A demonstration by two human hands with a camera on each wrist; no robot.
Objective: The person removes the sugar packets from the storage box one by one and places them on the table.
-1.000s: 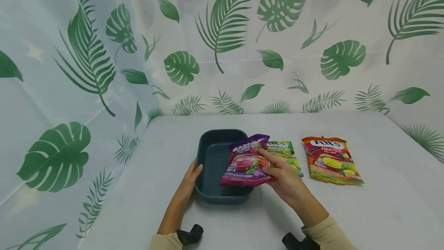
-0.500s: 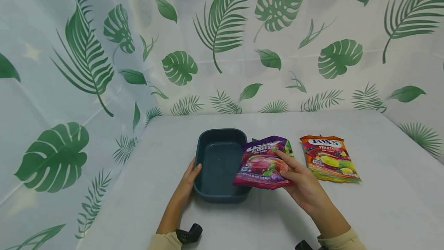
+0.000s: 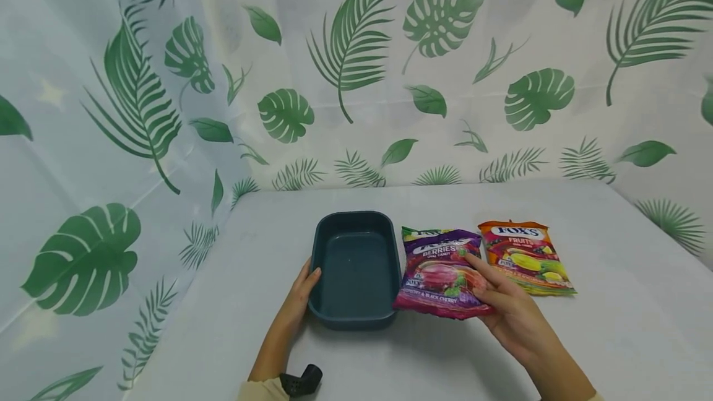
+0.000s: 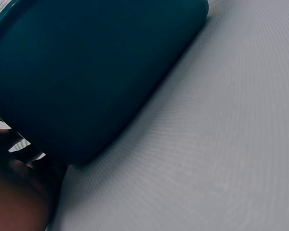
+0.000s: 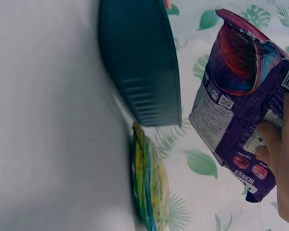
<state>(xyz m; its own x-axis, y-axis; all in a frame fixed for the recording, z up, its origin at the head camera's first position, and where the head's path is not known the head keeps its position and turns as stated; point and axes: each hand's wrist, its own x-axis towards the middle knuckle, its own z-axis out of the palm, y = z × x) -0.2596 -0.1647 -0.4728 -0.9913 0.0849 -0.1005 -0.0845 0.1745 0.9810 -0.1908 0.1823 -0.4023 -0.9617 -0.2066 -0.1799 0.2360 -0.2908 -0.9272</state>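
Observation:
A purple and pink candy bag labelled Berries (image 3: 442, 274) is held up in my right hand (image 3: 515, 311), thumb and fingers on either face at its right side. In the right wrist view the back of this candy bag (image 5: 241, 96) shows, clear of the table. Behind it, a green and yellow candy bag (image 3: 412, 234) lies mostly hidden. My left hand (image 3: 298, 296) holds the left side of a dark teal plastic bin (image 3: 356, 322), thumb at its rim. From the left wrist the bin's outer wall (image 4: 101, 72) fills much of the view.
To the right, an orange Fox's Fruits candy bag (image 3: 526, 258) lies on the white tabletop (image 3: 624, 327). A curtain with green leaf prints (image 3: 373, 98) hangs behind and at the sides. The bin has nothing inside.
My right hand has carried the purple candy bag rightward and toward me, from over the bin to beside it, in front of the green bag. The left hand has stayed at the bin.

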